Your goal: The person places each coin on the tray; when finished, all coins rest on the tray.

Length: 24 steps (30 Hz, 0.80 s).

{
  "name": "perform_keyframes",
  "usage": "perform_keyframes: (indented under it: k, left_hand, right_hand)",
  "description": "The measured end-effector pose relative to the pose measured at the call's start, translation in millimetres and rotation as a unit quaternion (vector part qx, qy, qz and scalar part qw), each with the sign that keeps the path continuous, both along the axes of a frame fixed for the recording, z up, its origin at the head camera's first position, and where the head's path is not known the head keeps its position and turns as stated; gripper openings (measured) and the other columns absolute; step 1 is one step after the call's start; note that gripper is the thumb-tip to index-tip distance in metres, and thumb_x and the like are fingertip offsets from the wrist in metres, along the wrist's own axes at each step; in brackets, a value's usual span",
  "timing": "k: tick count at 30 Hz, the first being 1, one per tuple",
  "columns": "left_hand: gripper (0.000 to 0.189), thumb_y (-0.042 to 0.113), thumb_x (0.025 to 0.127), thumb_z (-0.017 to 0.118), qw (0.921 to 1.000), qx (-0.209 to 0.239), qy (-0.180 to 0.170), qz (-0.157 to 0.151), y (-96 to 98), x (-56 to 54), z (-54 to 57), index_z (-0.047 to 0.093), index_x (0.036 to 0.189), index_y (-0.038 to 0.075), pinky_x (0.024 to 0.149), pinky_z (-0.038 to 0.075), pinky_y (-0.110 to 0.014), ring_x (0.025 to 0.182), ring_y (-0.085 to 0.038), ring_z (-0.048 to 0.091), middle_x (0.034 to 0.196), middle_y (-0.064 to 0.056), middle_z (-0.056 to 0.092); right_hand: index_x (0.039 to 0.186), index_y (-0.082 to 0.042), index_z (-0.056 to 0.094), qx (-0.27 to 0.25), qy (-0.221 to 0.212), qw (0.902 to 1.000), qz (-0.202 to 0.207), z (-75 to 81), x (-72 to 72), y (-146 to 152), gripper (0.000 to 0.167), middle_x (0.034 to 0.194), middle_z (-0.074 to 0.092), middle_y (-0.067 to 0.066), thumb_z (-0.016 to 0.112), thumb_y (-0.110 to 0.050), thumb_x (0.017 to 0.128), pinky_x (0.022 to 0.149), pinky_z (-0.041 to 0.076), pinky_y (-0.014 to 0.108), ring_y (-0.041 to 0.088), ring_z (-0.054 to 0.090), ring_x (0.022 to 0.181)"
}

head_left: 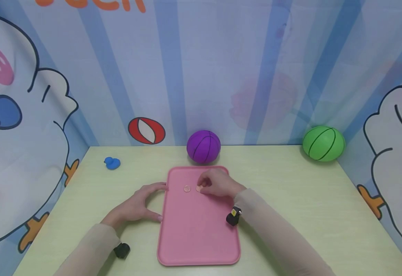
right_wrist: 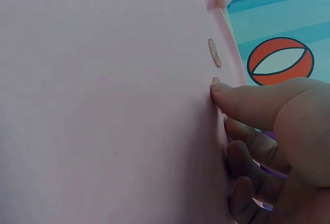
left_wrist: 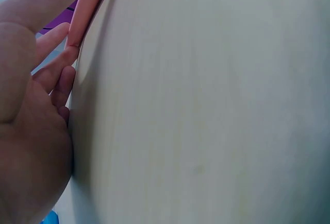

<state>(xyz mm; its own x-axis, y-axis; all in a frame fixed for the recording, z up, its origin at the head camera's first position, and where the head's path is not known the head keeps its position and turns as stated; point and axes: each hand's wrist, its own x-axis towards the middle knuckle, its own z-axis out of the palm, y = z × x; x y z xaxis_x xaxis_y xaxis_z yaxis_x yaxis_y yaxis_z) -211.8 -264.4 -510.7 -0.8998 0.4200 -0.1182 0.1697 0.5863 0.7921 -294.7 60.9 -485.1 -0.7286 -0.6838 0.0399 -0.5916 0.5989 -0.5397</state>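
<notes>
A pink tray (head_left: 199, 234) lies on the table, its long side running away from me. Two small coins are near its far end. One coin (head_left: 187, 188) lies flat by itself; the other coin (head_left: 199, 188), just right of it, is at the fingertips of my right hand (head_left: 218, 183). In the right wrist view the thumb covers most of this second coin (right_wrist: 215, 81), with the fingers curled beside it. My left hand (head_left: 137, 204) rests at the tray's left edge, thumb and fingers spread, their tips touching the rim.
A purple ball (head_left: 203, 146) stands just behind the tray. To the far right sits a green ball (head_left: 323, 143), and a blue toy duck (head_left: 112, 163) is at the back left. A printed curtain (head_left: 214, 69) hangs behind the table.
</notes>
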Motion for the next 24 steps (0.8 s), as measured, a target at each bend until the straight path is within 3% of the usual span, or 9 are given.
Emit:
perform_keyframes:
  k: [12, 19, 24]
  left_hand:
    - [0.097, 0.042, 0.069, 0.099, 1.0, 0.002, -0.002, 0.001, 0.2, 0.8, 0.3, 0.051, 0.153, 0.036, 0.123, 0.016, -0.074, 0.158, -0.036, 0.023, 0.168, 0.003, 0.037]
    - [0.097, 0.042, 0.069, 0.099, 1.0, 0.001, -0.002, 0.001, 0.6, 0.8, 1.4, 0.051, 0.153, 0.036, 0.123, 0.016, -0.074, 0.158, -0.036, 0.023, 0.168, 0.003, 0.037]
    - [0.096, 0.041, 0.069, 0.099, 1.0, 0.002, -0.002, 0.001, 0.7, 1.4, 2.8, 0.051, 0.153, 0.036, 0.123, 0.016, -0.074, 0.157, -0.037, 0.023, 0.168, 0.003, 0.037]
  right_hand:
    - [0.1, -0.016, 0.077, 0.001, -0.003, 1.0, -0.004, -3.3, -3.4, 2.0, 0.014, 0.088, 0.07, -0.01, 0.084, -0.02, 0.089, 0.082, 0.053, 0.025, 0.008, 0.063, 0.085]
    - [0.101, -0.017, 0.076, -0.011, -0.032, 0.9994, -0.009, -1.9, -4.1, 6.8, 0.014, 0.089, 0.071, -0.01, 0.084, -0.022, 0.09, 0.084, 0.056, 0.026, 0.008, 0.064, 0.086]
    - [0.102, -0.014, 0.076, -0.034, -0.038, 0.9986, 0.016, -0.9, -5.0, 14.4, 0.015, 0.091, 0.071, -0.009, 0.084, -0.016, 0.09, 0.085, 0.058, 0.028, 0.009, 0.065, 0.087]
